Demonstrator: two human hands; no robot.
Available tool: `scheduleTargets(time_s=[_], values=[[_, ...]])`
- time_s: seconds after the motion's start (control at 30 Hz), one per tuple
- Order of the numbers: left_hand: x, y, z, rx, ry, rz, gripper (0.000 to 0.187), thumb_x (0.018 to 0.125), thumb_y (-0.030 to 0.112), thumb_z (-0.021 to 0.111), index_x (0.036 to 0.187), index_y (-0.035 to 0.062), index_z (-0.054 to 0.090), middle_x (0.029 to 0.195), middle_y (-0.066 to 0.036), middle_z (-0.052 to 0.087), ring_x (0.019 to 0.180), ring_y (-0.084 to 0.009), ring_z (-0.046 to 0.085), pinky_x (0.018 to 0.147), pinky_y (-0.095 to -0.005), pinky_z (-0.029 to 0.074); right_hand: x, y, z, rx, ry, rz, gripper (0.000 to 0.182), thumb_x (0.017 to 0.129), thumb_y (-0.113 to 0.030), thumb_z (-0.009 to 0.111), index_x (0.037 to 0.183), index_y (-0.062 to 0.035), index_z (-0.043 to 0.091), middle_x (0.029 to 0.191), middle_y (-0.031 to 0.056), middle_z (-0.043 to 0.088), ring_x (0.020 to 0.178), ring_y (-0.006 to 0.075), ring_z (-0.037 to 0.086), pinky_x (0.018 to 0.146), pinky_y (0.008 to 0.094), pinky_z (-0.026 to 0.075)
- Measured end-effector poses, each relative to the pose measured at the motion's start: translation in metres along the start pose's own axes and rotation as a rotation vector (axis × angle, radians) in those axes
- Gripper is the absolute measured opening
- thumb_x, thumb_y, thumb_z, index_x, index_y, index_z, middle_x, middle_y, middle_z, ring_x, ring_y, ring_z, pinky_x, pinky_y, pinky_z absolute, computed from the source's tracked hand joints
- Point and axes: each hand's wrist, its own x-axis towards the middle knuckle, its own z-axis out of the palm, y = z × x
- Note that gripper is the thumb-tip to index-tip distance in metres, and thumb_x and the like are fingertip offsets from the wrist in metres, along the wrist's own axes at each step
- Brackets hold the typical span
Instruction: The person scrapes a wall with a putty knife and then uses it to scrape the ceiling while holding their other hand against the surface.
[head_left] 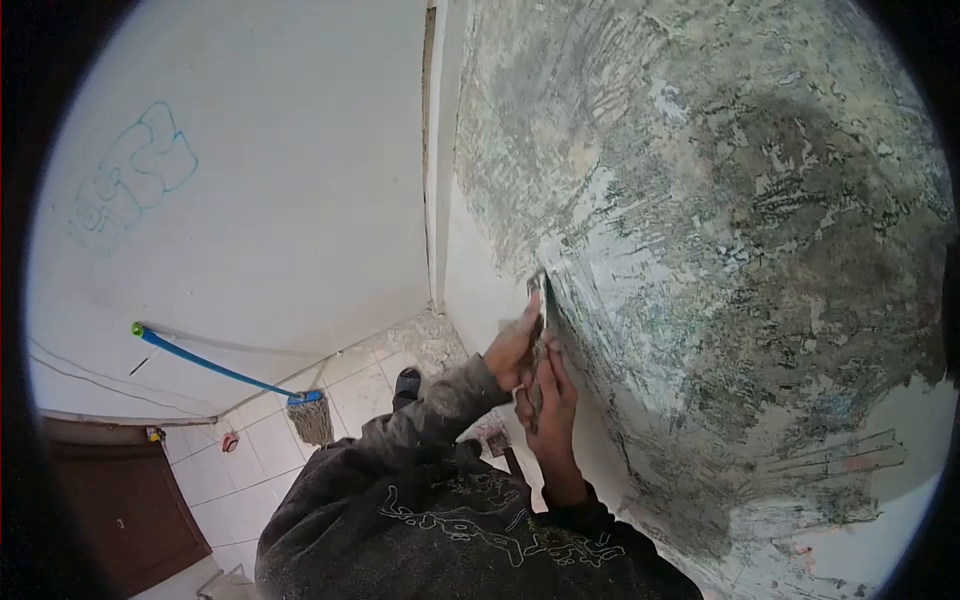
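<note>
A scraper point(540, 290) with a flat metal blade rests against the wall at the edge of a rough, scraped patch point(690, 250). My left hand point(513, 348) is closed round the tool, with its thumb stretched along it toward the blade. Just below and to the right, my right hand point(549, 395) is wrapped round the lower part of the same tool. Both hands are close together. The smooth white wall surface point(485, 250) lies to the left of the scraped patch.
A mop point(310, 418) with a blue handle leans on the left white wall point(300, 180). Debris point(425, 340) lies in the floor corner. A dark shoe point(407, 384) stands on the tiles. A brown door point(125, 510) is at lower left.
</note>
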Motion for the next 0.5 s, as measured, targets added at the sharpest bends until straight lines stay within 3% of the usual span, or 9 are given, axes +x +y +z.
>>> scheduleTargets(time_s=[0.1, 0.2, 0.23, 0.3, 0.37, 0.43, 0.5], values=[[-0.008, -0.032, 0.005, 0.002, 0.031, 0.038, 0.048, 0.086, 0.060, 0.043, 0.089, 0.0115, 0.047, 0.064, -0.002, 0.047, 0.061, -0.0158, 0.050, 0.058, -0.0299, 0.045, -0.027, 0.006, -0.009, -0.039, 0.064, -0.013, 0.037, 0.094, -0.023, 0.045, 0.128, -0.0090, 0.041, 0.064, -0.0006, 0.043, 0.040, 0.0054, 0.035, 0.033, 0.0202, 0.025], [0.006, -0.016, 0.010, 0.000, 0.159, 0.161, 0.046, 0.087, 0.056, 0.043, 0.086, 0.0104, 0.050, 0.067, -0.004, 0.052, 0.062, -0.0140, 0.052, 0.055, -0.0285, 0.045, 0.000, -0.004, 0.005, 0.016, 0.026, 0.006, 0.038, 0.094, -0.021, 0.043, 0.131, -0.0098, 0.039, 0.063, -0.0010, 0.041, 0.038, 0.0050, 0.033, 0.032, 0.0205, 0.025], [0.004, -0.001, 0.000, 0.009, 0.068, 0.003, 0.046, 0.086, 0.057, 0.044, 0.086, 0.0114, 0.049, 0.067, -0.004, 0.052, 0.061, -0.0148, 0.052, 0.053, -0.0297, 0.045, 0.002, -0.005, 0.005, 0.036, 0.019, 0.007, 0.038, 0.094, -0.020, 0.042, 0.131, -0.0101, 0.038, 0.062, -0.0011, 0.041, 0.038, 0.0049, 0.032, 0.032, 0.0206, 0.025], [-0.012, -0.005, 0.013, 0.222, 0.094, 0.148, 0.048, 0.086, 0.059, 0.043, 0.087, 0.0116, 0.048, 0.067, -0.004, 0.052, 0.060, -0.0150, 0.052, 0.051, -0.0301, 0.045, -0.008, 0.001, 0.000, 0.073, 0.051, 0.033, 0.039, 0.094, -0.020, 0.043, 0.131, -0.0111, 0.039, 0.063, -0.0010, 0.042, 0.038, 0.0051, 0.033, 0.032, 0.0206, 0.025], [-0.012, -0.025, 0.009, 0.072, 0.082, 0.025, 0.049, 0.086, 0.061, 0.040, 0.088, 0.0128, 0.048, 0.066, -0.004, 0.051, 0.058, -0.0151, 0.052, 0.049, -0.0301, 0.044, -0.027, 0.011, -0.011, 0.034, 0.017, -0.013, 0.039, 0.094, -0.020, 0.043, 0.132, -0.0132, 0.039, 0.066, -0.0005, 0.044, 0.040, 0.0051, 0.034, 0.033, 0.0194, 0.024], [0.015, -0.027, -0.010, 0.220, 0.064, 0.182, 0.052, 0.085, 0.063, 0.038, 0.088, 0.0118, 0.048, 0.067, -0.004, 0.051, 0.057, -0.0153, 0.051, 0.047, -0.0291, 0.044, -0.004, 0.012, -0.024, -0.036, 0.009, -0.020, 0.040, 0.094, -0.021, 0.043, 0.133, -0.0137, 0.038, 0.067, -0.0002, 0.044, 0.040, 0.0054, 0.034, 0.034, 0.0189, 0.024], [0.006, -0.010, 0.005, 0.197, 0.135, 0.186, 0.058, 0.085, 0.065, 0.033, 0.088, 0.0093, 0.047, 0.071, -0.003, 0.052, 0.057, -0.0154, 0.052, 0.043, -0.0279, 0.043, 0.005, -0.001, -0.012, 0.017, -0.040, 0.044, 0.042, 0.094, -0.023, 0.045, 0.134, -0.0146, 0.036, 0.068, 0.0004, 0.045, 0.041, 0.0055, 0.034, 0.035, 0.0180, 0.025]])
